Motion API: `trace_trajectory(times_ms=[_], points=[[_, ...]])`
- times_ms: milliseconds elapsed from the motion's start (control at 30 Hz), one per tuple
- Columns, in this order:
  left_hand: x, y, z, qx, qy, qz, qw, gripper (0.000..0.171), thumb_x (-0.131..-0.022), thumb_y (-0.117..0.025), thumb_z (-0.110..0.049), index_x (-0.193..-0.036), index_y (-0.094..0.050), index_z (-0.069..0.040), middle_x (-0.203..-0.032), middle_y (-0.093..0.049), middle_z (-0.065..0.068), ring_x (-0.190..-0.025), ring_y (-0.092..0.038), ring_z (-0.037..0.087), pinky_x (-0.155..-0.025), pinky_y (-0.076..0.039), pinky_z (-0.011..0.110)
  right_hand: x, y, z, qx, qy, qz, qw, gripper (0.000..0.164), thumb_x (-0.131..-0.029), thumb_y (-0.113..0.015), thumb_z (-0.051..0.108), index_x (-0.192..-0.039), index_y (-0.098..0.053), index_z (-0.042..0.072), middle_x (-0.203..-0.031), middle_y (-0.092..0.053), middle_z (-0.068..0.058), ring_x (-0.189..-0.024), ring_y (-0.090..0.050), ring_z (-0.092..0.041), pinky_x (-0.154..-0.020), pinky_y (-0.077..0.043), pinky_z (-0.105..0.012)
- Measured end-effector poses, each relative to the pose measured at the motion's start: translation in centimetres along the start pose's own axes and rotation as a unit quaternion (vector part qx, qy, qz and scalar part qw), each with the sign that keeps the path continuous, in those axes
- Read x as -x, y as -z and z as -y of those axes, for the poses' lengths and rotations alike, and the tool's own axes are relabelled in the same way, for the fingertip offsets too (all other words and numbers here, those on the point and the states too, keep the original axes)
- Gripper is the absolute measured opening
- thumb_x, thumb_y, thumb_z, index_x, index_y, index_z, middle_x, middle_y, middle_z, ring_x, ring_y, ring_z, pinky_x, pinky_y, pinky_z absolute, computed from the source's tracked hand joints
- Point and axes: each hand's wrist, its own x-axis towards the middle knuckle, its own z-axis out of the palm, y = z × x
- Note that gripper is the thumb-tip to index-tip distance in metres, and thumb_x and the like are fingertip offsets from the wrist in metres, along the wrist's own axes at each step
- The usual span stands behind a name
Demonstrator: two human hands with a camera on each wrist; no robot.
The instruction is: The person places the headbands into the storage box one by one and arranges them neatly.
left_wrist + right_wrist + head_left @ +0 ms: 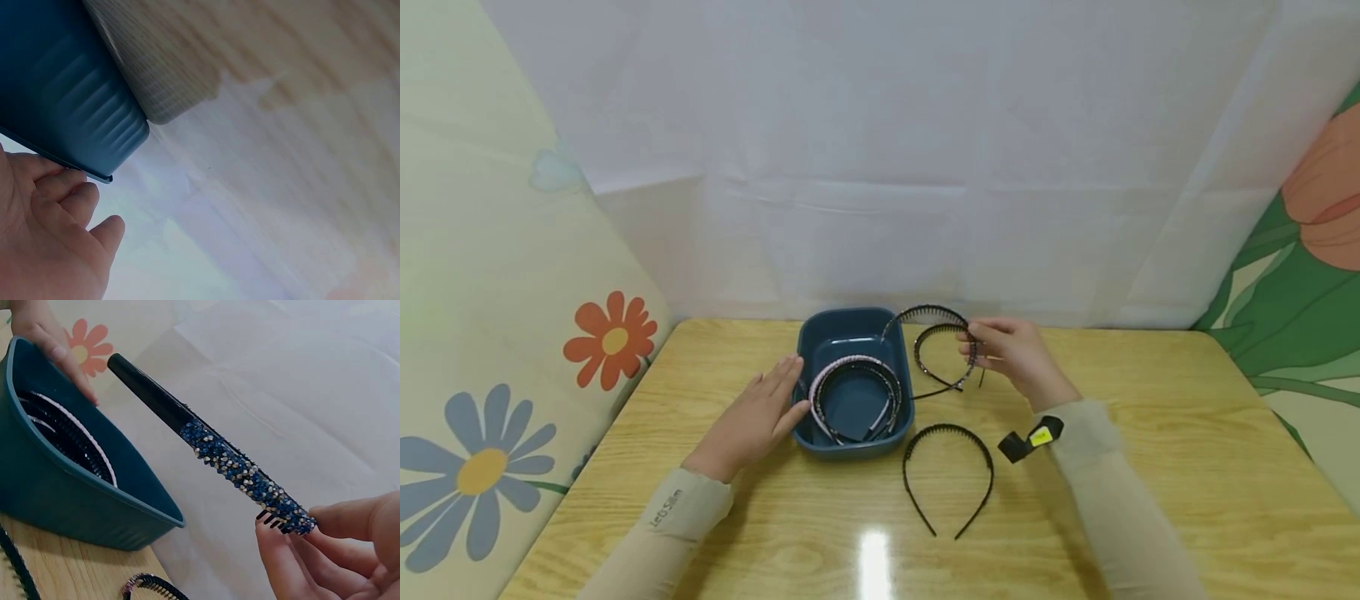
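My right hand (1011, 354) pinches a black toothed headband (228, 465) studded with blue and silver beads between thumb and fingers. It is raised beside the right rim of a dark blue plastic basin (853, 451), one end reaching over the rim. My left hand (756, 414) rests against the basin's left rim, fingers mostly straight. Inside the basin, several headbands, black ones and a pale pink one (75, 424), lie nested. Another black headband (918, 354) is on the table behind the held one. A plain black toothed headband (947, 427) lies nearer me, ends toward me.
The wooden table (1187, 467) runs back to a white sheet (880, 167). Flower-patterned cloth (475, 250) hangs at the left, with more on the right. A black strap with a yellow label (1041, 436) sticks out at my right wrist.
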Motion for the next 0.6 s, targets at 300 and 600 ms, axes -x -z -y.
trace_trajectory(times_ms=[300,600], points=[[0.0,0.0,-0.1,-0.002,0.004,0.000,1.0000,0.075,-0.108,-0.041,-0.047,-0.160,-0.018,0.002,-0.166,-0.019,0.021,-0.154,-0.017,0.038,-0.123,-0.015,0.058,-1.0,-2.0,-0.6,-0.023,-0.010,-0.012,1.000,0.040,-0.104,-0.057,0.009,-0.139,-0.053,-0.009,-0.120,-0.069,-0.024,-0.092,-0.074,-0.018,-0.086,-0.060,-0.033],[0.1,0.2,-0.2,-0.004,0.007,0.002,1.0000,0.075,-0.108,-0.042,-0.047,-0.160,-0.019,0.002,-0.166,-0.019,0.021,-0.153,-0.017,0.038,-0.123,-0.014,0.058,-2.2,-4.0,-0.5,-0.005,-0.023,-0.015,1.000,0.035,-0.104,-0.057,0.010,-0.135,-0.059,-0.007,-0.108,-0.073,-0.016,-0.092,-0.075,-0.022,-0.083,-0.061,-0.032]])
